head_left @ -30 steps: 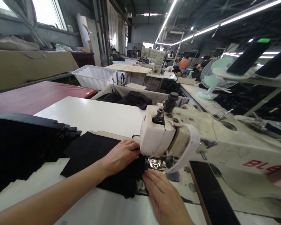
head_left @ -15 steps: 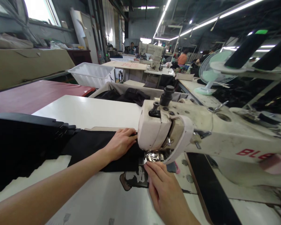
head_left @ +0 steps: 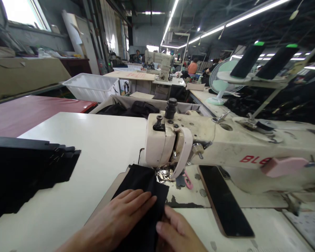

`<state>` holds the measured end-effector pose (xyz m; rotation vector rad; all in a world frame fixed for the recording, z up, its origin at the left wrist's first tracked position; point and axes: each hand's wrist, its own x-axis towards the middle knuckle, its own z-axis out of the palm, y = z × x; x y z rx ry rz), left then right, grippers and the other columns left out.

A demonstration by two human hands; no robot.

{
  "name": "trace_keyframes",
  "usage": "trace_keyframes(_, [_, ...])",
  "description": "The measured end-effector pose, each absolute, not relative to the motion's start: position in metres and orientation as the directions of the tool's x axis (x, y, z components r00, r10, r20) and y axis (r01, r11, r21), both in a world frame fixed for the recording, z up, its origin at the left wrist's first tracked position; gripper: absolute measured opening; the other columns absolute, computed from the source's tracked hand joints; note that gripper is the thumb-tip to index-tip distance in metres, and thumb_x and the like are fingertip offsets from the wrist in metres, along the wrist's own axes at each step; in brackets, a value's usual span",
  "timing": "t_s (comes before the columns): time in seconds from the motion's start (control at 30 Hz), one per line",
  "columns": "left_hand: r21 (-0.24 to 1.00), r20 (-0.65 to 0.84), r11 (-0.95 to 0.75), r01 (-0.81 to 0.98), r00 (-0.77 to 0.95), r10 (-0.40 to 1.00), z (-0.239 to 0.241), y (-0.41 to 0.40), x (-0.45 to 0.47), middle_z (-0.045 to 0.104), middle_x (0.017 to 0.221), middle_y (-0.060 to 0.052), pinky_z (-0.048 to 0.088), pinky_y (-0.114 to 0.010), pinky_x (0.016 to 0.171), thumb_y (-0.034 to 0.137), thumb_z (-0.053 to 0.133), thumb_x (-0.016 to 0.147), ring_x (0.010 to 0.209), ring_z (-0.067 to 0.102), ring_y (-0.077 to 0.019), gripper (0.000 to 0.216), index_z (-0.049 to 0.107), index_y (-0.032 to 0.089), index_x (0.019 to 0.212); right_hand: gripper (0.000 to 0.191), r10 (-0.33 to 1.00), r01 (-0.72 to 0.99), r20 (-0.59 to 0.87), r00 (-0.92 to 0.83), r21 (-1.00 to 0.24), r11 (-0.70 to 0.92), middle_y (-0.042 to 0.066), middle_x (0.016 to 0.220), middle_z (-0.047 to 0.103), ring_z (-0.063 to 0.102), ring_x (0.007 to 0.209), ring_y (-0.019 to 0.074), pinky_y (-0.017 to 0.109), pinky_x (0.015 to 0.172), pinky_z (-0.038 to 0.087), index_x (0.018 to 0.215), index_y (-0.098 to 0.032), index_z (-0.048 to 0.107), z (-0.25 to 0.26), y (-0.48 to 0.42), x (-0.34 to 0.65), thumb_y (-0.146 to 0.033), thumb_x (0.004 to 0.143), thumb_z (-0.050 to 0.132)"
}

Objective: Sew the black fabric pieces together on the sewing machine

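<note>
My left hand [head_left: 118,218] lies flat, fingers spread, pressing down on the folded piece of black fabric [head_left: 144,190]. My right hand [head_left: 177,232] sits just beside it at the fabric's right edge, thumb on the cloth; whether it pinches the edge I cannot tell. The fabric lies on the white surface [head_left: 99,147] directly in front of me, its far end touching the metal presser foot [head_left: 164,174] of the worn cream-coloured sewing machine [head_left: 212,140]. A flat black rectangular slab [head_left: 223,199] lies to the right under the machine arm. A fanned stack of black fabric pieces [head_left: 23,171] rests well to the left.
</note>
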<state>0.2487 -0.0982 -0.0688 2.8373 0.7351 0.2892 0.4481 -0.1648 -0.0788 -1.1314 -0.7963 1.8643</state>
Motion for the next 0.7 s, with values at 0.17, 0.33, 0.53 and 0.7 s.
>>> trace_keyframes(0.17, [0.362, 0.022, -0.778, 0.514, 0.829, 0.558, -0.056, -0.097, 0.259, 0.054, 0.134, -0.008, 0.046, -0.037, 0.095, 0.011, 0.045, 0.088, 0.11, 0.055, -0.0241, 0.062, 0.032, 0.024, 0.147, 0.053, 0.844, -0.26, -0.458, -0.279, -0.81, -0.526, 0.003, 0.07, 0.068, 0.065, 0.055, 0.0115, 0.021, 0.052, 0.052, 0.106, -0.012, 0.061, -0.066, -0.138, 0.472, -0.053, 0.072, 0.071])
trace_keyframes(0.33, [0.359, 0.063, -0.724, 0.589, 0.759, 0.649, -0.057, -0.103, 0.276, 0.06, 0.122, -0.016, 0.048, -0.051, 0.093, 0.01, 0.047, 0.08, 0.11, 0.057, -0.0344, 0.05, 0.053, 0.014, 0.13, 0.066, 0.863, -0.164, -0.469, -0.187, -0.851, -0.499, -0.005, 0.049, 0.057, 0.057, 0.041, 0.0089, 0.018, 0.043, 0.048, 0.098, -0.009, 0.062, -0.067, -0.13, 0.469, -0.064, 0.063, 0.073])
trace_keyframes(0.53, [0.732, 0.176, -0.517, 0.444, 0.609, 0.773, -0.054, -0.083, 0.296, 0.06, 0.104, -0.008, 0.051, -0.028, 0.085, 0.013, 0.038, 0.095, 0.094, 0.06, -0.017, 0.027, 0.062, 0.019, 0.106, 0.065, 0.885, -0.075, -0.452, -0.106, -0.884, -0.461, -0.005, 0.053, 0.06, 0.057, 0.037, 0.0087, 0.016, 0.038, 0.045, 0.098, -0.012, 0.057, -0.065, -0.123, 0.467, -0.064, 0.061, 0.07])
trace_keyframes(0.7, [0.772, 0.08, -0.443, 0.456, 0.621, 0.78, -0.058, -0.064, 0.309, 0.065, 0.104, -0.005, 0.047, -0.028, 0.087, 0.015, 0.047, 0.092, 0.097, 0.061, -0.0182, 0.02, 0.063, 0.02, 0.103, 0.043, 0.892, 0.001, -0.446, -0.077, -0.894, -0.447, -0.007, 0.047, 0.054, 0.055, 0.034, 0.01, 0.017, 0.034, 0.039, 0.078, -0.019, 0.051, -0.067, -0.119, 0.465, -0.059, 0.066, 0.061])
